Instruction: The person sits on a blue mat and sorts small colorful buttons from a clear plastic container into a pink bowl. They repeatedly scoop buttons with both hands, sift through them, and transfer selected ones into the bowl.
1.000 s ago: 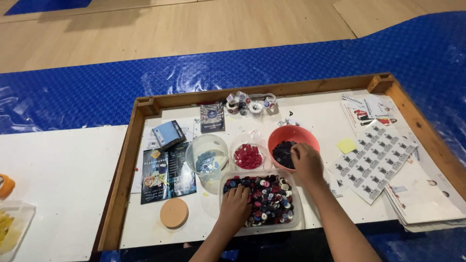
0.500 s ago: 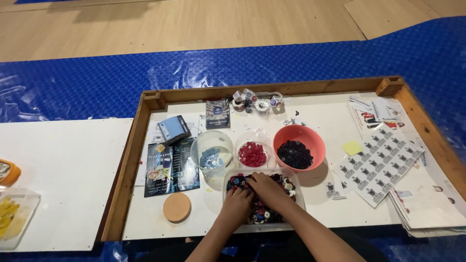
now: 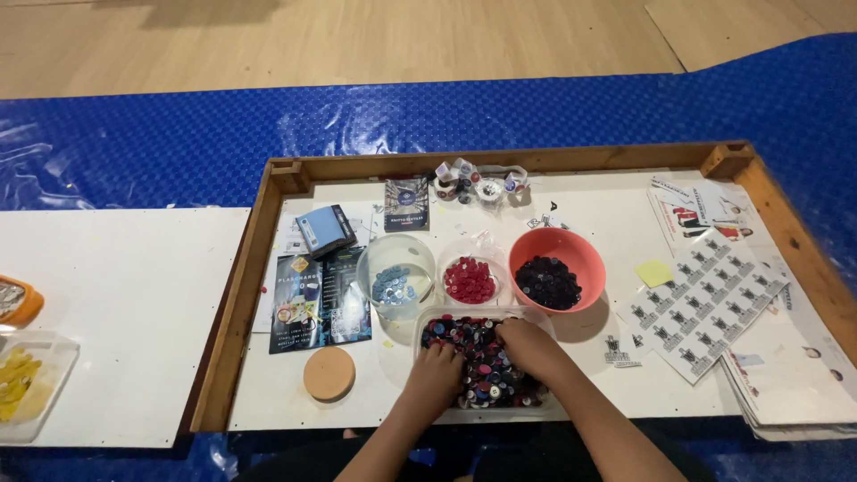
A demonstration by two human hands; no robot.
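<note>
Fingers of both hands are curled down into the mixed buttons [image 3: 482,357], so whether either pinches one cannot be told; the left hand [image 3: 437,370] and right hand [image 3: 527,344] sit side by side in the clear tray [image 3: 428,323] at the near edge of the bench [image 3: 607,393]. Just beyond stand a clear bowl of blue buttons [image 3: 393,268], a small dish of red ones [image 3: 470,278] and an orange bowl of dark ones [image 3: 555,268]. Picking would go best by spreading the heap thin and lifting single buttons by their rims.

— Where are your hands?

— Both forearms reach forward, close together. My left hand [image 3: 436,373] lies palm down, fingers [image 3: 439,350] curled. My right hand [image 3: 528,346] sits just beside it, slightly ahead, its fingers bent downward too.
</note>
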